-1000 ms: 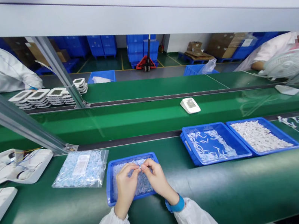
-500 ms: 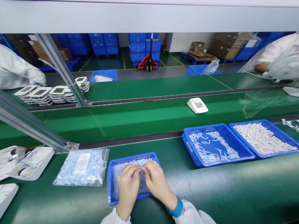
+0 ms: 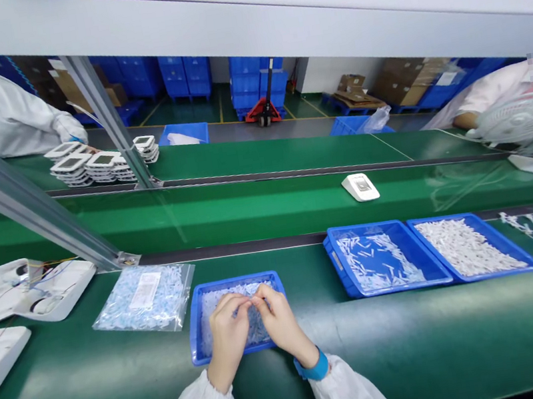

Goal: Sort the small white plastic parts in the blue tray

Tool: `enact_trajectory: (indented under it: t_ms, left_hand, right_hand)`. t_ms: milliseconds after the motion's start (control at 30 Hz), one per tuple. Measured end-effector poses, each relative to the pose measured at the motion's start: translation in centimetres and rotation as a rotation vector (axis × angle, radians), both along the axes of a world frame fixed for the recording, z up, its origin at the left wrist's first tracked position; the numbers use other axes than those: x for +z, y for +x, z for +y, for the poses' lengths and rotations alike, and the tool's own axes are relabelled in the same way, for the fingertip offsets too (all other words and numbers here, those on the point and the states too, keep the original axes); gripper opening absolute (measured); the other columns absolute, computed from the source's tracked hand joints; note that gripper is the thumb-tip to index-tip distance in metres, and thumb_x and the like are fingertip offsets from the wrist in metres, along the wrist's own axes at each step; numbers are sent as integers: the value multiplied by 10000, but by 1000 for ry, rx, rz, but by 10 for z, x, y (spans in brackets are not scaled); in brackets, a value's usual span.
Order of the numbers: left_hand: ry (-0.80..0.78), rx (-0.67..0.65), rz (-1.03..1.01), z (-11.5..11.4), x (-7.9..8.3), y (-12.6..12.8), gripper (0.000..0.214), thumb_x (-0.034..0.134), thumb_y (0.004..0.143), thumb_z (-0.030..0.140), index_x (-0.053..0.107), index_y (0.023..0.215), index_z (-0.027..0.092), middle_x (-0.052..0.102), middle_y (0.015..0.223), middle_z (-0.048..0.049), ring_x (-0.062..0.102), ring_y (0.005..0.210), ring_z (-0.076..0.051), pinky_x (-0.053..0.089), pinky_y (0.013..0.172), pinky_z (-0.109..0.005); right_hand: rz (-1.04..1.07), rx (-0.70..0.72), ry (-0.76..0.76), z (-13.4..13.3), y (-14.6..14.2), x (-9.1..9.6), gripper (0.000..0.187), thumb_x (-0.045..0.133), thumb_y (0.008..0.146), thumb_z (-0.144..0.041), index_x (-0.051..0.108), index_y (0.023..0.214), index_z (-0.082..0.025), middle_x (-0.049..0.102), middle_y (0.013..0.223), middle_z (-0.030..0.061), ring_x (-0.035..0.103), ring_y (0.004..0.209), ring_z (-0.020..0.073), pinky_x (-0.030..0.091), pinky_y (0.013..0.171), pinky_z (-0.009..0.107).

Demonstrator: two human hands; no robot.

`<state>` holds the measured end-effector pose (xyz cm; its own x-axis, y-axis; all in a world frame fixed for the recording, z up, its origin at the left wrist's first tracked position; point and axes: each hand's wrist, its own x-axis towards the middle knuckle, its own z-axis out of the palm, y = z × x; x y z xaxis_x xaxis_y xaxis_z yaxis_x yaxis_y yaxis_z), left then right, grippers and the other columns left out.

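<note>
Both of my hands are held together over a blue tray (image 3: 197, 335) of small pale blue and white pieces (image 3: 261, 330). My left hand (image 3: 230, 326) is closed in a pinch, thumb against fingers. Fingertip to fingertip with it, my right hand (image 3: 279, 315) is pinched too, with a blue band on its wrist. Whatever lies between the fingertips is too small and covered to make out. Left of the tray lies a clear bag (image 3: 145, 299) of similar light blue pieces with a white label.
Two blue trays sit to the right, one with scattered light strips (image 3: 380, 259), one with white pieces (image 3: 469, 245). Open white housings with wires (image 3: 33, 290) lie at left. A white device (image 3: 360, 186) rests on the green belt (image 3: 248, 212). Metal post (image 3: 71, 217) at left; co-workers opposite.
My right hand has shifted slightly, its fingers a little more raised, while my left stays put. The white device has moved right along the belt. A co-worker's arm at the far left has moved right.
</note>
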<state>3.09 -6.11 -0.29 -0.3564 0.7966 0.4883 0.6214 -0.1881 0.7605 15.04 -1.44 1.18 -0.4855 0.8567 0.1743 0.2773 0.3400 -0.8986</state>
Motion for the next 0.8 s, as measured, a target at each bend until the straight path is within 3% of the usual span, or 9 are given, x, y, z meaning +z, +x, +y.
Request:
enact_trajectory:
  t_ms: [100,367,567,800]
  left_hand:
    - [9,-22,0,0,-1,-1,161,526,831,137,649,741,189,661,766,-11,617,730,-133,505,677,-255]
    - [40,-61,109,-1,-2,0,218,460,864,121,637,753,186,649,772,-25,596,758,-149,499,708,-296]
    - [63,-33,125,1,6,4,185,464,871,132,619,786,185,640,786,-21,593,771,-145,491,722,-290]
    - [80,-5,331,-1,7,8,228,472,878,134,595,1062,189,661,984,-65,592,914,-202,442,850,-372]
  right_hand:
    - [16,10,-54,2,1,1,198,411,901,-185,449,706,-188,478,656,-18,456,630,127,337,607,245]
    - [-38,2,19,0,0,1,191,413,880,-151,458,698,-188,505,652,-9,475,640,138,341,607,256]
    - [117,-38,-47,3,0,0,193,437,894,-224,510,720,-185,529,680,-8,502,659,132,385,632,251]
    - [312,-95,-158,3,0,-5,237,480,894,-334,507,716,-180,508,680,-13,473,659,122,394,640,247]
